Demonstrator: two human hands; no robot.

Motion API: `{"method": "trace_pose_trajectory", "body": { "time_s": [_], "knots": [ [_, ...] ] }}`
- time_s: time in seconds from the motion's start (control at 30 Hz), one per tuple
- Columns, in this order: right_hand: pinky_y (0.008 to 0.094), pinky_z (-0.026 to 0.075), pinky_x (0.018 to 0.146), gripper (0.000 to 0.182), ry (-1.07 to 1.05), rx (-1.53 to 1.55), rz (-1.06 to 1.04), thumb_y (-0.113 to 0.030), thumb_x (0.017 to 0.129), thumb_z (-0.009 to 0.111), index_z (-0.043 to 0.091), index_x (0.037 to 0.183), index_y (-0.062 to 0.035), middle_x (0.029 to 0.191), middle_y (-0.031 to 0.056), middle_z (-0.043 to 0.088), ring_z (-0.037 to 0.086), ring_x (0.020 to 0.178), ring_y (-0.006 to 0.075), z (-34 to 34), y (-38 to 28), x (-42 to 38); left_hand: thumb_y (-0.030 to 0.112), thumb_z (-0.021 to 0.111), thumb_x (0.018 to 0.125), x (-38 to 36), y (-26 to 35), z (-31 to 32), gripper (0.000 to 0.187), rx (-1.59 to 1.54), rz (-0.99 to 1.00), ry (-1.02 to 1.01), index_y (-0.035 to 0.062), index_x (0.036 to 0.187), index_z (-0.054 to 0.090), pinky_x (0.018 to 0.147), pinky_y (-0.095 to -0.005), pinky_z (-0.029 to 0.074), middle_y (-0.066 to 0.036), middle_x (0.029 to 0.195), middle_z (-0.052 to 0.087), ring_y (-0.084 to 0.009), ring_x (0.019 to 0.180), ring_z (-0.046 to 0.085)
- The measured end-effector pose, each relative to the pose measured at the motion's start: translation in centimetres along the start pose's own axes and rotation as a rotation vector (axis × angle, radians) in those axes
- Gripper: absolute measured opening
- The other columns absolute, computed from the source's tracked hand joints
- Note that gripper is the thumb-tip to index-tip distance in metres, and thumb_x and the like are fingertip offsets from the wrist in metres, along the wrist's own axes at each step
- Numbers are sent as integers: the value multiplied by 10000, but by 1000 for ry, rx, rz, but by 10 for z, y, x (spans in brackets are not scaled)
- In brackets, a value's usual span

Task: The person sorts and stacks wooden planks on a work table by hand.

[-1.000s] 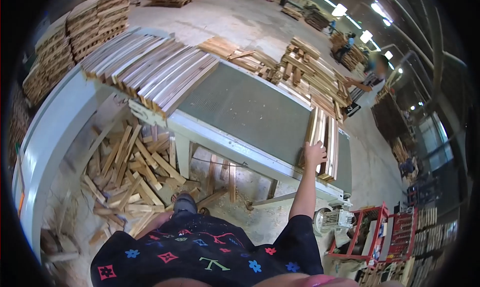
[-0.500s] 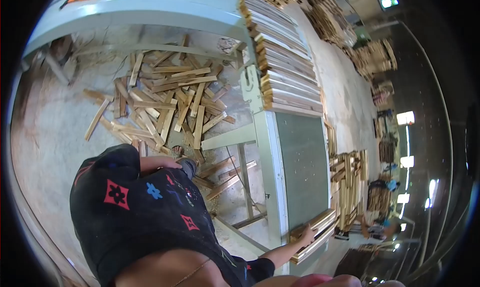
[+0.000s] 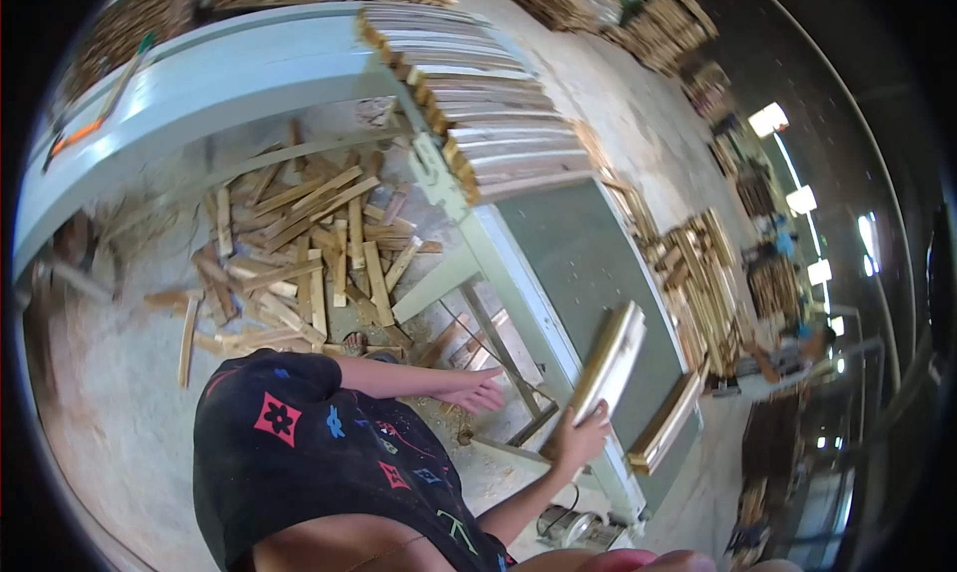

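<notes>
My right hand (image 3: 581, 435) grips the near end of a small bundle of wooden strips (image 3: 610, 358), held tilted over the green tabletop (image 3: 568, 243). My left hand (image 3: 476, 389) is held out in front of my body, left of the bundle, with its fingers apart and nothing in it. Another short stack of strips (image 3: 666, 424) lies on the far side of the tabletop, to the right of my right hand. A long row of strips (image 3: 508, 123) lies side by side at the table's upper end.
Loose wood pieces (image 3: 309, 243) are heaped on the floor beyond my feet. A pale blue machine surface (image 3: 249, 63) carries an orange-handled tool (image 3: 85, 133). More wood (image 3: 698, 273) is piled behind the table; a motor (image 3: 573, 525) sits below it. Another person (image 3: 793, 358) is at far right.
My right hand has lifted part of the strips off the stack at the table's end and moved them left. My left hand has come forward from beside my body. The view has turned.
</notes>
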State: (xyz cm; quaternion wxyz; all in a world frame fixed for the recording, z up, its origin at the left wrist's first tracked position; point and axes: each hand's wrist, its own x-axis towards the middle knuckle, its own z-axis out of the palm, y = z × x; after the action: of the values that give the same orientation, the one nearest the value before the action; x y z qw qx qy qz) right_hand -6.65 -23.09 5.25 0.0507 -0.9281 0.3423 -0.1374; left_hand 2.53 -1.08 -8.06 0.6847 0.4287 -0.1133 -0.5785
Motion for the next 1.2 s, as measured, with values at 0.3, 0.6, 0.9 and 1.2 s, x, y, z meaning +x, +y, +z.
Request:
{"method": "trace_pose_trajectory", "body": {
  "time_s": [0.3,0.6,0.9,1.2],
  "knots": [
    [493,295,1116,973,2,635,-101,-310,720,825,305,1480,6,1424,266,413,393,1321,413,26,-34,-98,781,386,874,31,29,67,896,-598,-71,-113,55,1385,507,996,-438,476,-131,1295,612,-272,1146,611],
    [293,495,847,462,-362,1283,211,-208,988,582,505,1385,17,1285,107,588,571,1039,119,33,-33,-92,620,367,982,-11,34,-1,718,-465,92,-61,47,1391,509,988,-442,506,-160,1293,614,-267,1137,633],
    [250,462,848,569,-432,1553,271,-174,981,593,364,1476,-11,1123,86,637,594,987,126,44,-65,-98,625,414,967,-46,5,-8,740,-614,-77,-244,52,1434,449,1009,-451,490,-157,1362,564,-260,1181,612],
    [290,445,954,550,-466,1517,130,-220,1025,516,320,1491,-3,1259,136,586,566,1109,165,52,-51,-86,822,331,859,-62,-2,8,971,-518,-200,-95,88,1493,386,1107,-449,369,-148,1451,486,-256,1310,503]
  ]
}}
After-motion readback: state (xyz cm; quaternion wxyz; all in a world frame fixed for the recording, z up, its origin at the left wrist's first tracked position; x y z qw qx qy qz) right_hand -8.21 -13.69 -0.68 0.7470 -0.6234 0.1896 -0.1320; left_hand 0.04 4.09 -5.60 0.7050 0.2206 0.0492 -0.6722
